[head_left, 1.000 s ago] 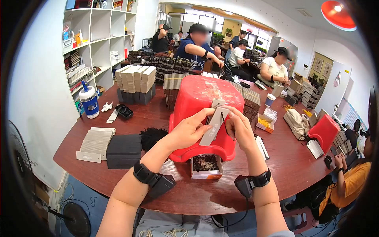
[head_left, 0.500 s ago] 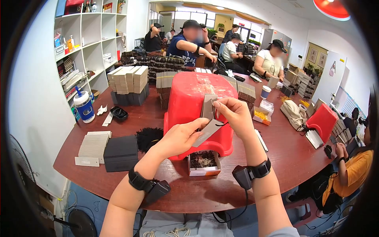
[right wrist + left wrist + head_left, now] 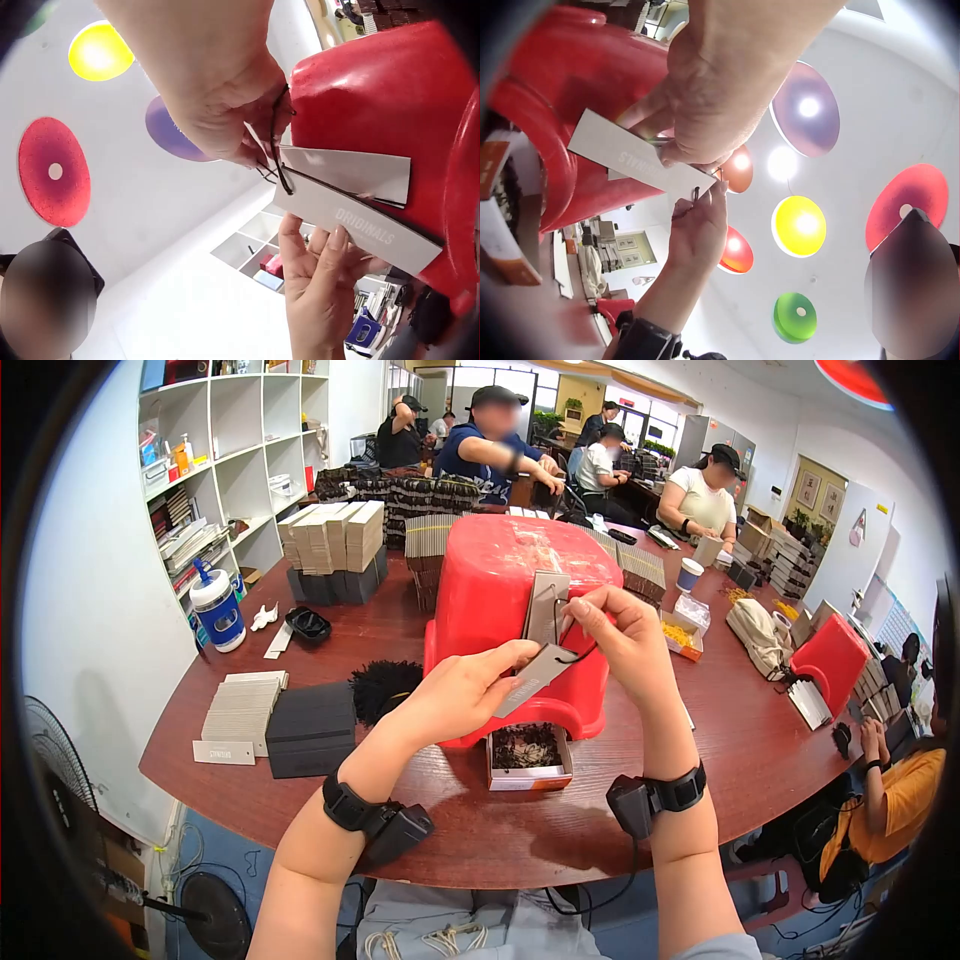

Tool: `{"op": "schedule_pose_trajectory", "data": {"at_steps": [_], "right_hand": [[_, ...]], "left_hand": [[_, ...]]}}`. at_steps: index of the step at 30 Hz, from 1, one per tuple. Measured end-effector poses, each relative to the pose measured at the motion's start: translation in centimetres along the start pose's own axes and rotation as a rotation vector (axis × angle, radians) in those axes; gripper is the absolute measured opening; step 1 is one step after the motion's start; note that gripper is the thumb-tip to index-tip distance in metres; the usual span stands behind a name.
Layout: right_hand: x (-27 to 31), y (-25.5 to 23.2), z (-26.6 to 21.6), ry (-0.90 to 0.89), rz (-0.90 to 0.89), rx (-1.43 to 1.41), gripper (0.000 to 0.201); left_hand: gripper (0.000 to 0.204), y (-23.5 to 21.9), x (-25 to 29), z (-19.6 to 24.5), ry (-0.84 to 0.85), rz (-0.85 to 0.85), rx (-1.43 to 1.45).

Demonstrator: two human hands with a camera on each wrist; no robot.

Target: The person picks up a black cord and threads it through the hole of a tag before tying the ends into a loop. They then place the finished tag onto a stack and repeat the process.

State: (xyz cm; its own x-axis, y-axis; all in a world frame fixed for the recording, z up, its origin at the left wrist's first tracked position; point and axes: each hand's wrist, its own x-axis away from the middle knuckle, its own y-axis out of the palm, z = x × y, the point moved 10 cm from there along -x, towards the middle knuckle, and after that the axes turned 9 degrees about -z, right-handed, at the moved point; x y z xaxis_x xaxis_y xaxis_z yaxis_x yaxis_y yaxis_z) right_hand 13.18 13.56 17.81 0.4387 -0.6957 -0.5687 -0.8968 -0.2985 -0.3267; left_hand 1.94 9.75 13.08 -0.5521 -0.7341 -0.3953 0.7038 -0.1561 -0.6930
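Left hand pinches a printed tag while the right hand works its cord

Both forearms reach over the desk's [image 3: 480, 840] near edge and angle inward, bringing the hands close together in front of an upturned red plastic stool [image 3: 480, 575]. The left hand [image 3: 450, 695] has its thumb and fingers clamped on a grey "ORIGINALS" tag [image 3: 540, 675], which slants up towards the other hand. The right hand [image 3: 630, 630], raised slightly higher, pinches the black cord [image 3: 275, 154] that passes through the hole at the tag's upper end. A second tag [image 3: 546, 600] stands just beyond the first; whether it touches the stool cannot be told. Below, nearer the desk's front edge, sits a small cardboard box [image 3: 545, 782].
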Motion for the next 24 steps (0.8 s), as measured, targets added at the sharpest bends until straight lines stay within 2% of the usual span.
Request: {"op": "schedule_pose_trajectory", "data": {"at_steps": [2, 6, 7, 9, 11, 13, 14, 17, 18, 19, 21, 23, 24], "right_hand": [[0.2, -0.9, -0.8, -0.074, 0.056, 0.036, 0.011], [1.0, -1.1, -1.7, -0.153, -0.037, -0.817, 0.015], [1.1, -1.4, -1.5, -0.15, -0.037, -0.82, 0.015], [1.7, 0.0, -3.5, -0.297, -0.341, -1.269, 0.015], [2.4, 0.2, -3.5, -0.282, -0.277, -1.222, 0.02], [3.2, 0.8, -3.6, -0.194, -0.183, -0.594, 0.033], [3.4, 1.3, -2.8, -0.124, -0.192, -0.347, 0.049], [4.0, 2.8, -4.0, -0.098, -0.184, 0.098, 0.046], [4.2, 2.9, -4.4, -0.112, -0.143, 0.222, 0.036], [4.3, 2.8, -4.3, -0.113, -0.142, 0.222, 0.036], [4.6, 1.4, -4.1, -0.174, -0.029, 0.003, 0.027], [4.2, -1.5, -2.8, -0.139, 0.102, -0.324, 0.017], [4.1, -3.7, -2.4, -0.148, 0.209, -0.393, 0.014]], "left_hand": [[0.03, 0.2, 0.2, -0.2, 0.001, -0.002, 0.028], [0.031, 0.7, 0.6, -0.4, -0.032, -0.051, 0.083], [0.031, 0.8, 0.7, -0.4, -0.025, -0.056, 0.14], [0.032, 0.8, 1.0, 0.1, -0.021, -0.065, 0.196], [0.032, 0.7, 1.4, 1.1, -0.06, -0.084, 0.295], [0.032, 0.8, 1.7, 1.4, -0.074, -0.075, 0.302], [0.033, 0.9, 1.9, 1.4, -0.089, -0.066, 0.309], [0.033, 1.6, 2.2, 2.3, -0.106, -0.099, 0.349], [0.032, 1.7, 2.4, 2.5, -0.113, -0.096, 0.364], [0.032, 1.6, 2.4, 2.9, -0.113, -0.096, 0.363], [0.031, 2.2, 2.7, 2.7, -0.207, -0.137, 0.486], [0.03, 2.1, 3.2, 2.6, -0.203, -0.15, 0.444], [0.029, 2.2, 3.5, 2.5, -0.2, -0.164, 0.405]]}}
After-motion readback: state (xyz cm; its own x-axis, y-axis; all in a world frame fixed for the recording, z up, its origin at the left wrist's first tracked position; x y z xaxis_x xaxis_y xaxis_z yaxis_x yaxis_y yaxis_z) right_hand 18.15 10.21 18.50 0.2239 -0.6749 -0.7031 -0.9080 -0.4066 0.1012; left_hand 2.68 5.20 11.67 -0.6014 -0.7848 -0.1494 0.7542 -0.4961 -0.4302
